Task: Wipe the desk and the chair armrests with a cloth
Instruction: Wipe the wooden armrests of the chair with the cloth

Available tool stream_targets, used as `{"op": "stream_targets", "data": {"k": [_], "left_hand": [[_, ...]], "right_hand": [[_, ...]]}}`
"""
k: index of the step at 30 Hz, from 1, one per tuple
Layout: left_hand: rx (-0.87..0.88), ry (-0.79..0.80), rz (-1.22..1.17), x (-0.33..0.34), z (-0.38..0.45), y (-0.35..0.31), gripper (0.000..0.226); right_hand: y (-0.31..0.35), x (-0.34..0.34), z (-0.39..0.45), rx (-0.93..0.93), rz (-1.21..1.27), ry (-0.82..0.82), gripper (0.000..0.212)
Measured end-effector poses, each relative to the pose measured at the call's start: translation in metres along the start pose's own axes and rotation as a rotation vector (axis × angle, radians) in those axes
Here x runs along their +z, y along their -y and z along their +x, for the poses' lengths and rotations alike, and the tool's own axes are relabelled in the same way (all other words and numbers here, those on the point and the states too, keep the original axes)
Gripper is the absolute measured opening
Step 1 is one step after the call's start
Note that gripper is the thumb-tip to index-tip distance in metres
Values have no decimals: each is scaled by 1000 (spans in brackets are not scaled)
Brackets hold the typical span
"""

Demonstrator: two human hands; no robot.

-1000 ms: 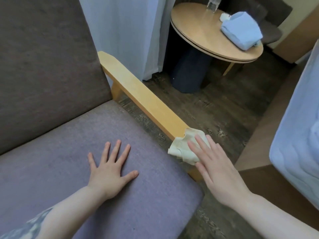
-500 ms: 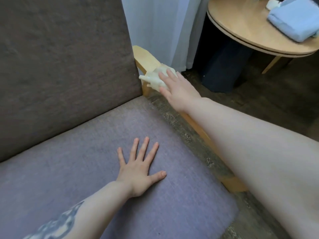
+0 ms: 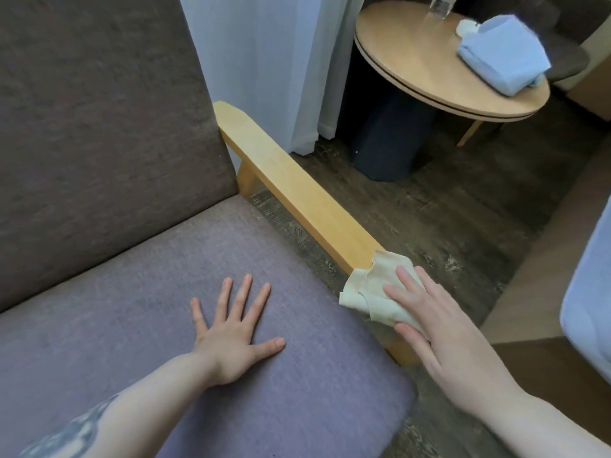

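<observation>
A light wooden armrest [image 3: 291, 190] runs along the right side of a chair with a purple-grey seat [image 3: 132, 292]. A crumpled pale yellow cloth [image 3: 370, 292] lies over the armrest's near end. My right hand [image 3: 439, 332] presses flat on the cloth, fingers stretched over it. My left hand [image 3: 231, 332] rests flat on the seat cushion with its fingers spread and nothing in it. The armrest on the chair's other side is out of view.
A round wooden table [image 3: 423, 61] stands at the back right with a folded blue cloth [image 3: 502, 61] and a glass [image 3: 441, 6] on it. A white curtain [image 3: 264, 67] hangs behind the armrest. A bed edge [image 3: 588, 292] is at the right.
My right hand has slid the cloth from the armrest's far end, near the backrest, back to its near end. My left hand has stayed on the seat.
</observation>
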State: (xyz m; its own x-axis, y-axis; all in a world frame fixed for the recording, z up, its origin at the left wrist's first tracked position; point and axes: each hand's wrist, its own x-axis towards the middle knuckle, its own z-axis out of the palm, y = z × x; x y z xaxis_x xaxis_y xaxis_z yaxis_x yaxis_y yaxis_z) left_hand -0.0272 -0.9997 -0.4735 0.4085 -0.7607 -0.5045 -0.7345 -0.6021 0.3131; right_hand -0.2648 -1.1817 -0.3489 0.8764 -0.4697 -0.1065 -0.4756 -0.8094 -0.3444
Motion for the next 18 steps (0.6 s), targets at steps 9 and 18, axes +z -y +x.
{"op": "stream_targets", "data": {"k": [9, 18], "left_hand": [[-13, 3, 10, 2, 0, -1, 90], [-13, -16, 9, 8, 4, 0, 86]], "right_hand": [[57, 12, 183, -13, -98, 13, 49], [72, 16, 225, -59, -107, 50, 47]]}}
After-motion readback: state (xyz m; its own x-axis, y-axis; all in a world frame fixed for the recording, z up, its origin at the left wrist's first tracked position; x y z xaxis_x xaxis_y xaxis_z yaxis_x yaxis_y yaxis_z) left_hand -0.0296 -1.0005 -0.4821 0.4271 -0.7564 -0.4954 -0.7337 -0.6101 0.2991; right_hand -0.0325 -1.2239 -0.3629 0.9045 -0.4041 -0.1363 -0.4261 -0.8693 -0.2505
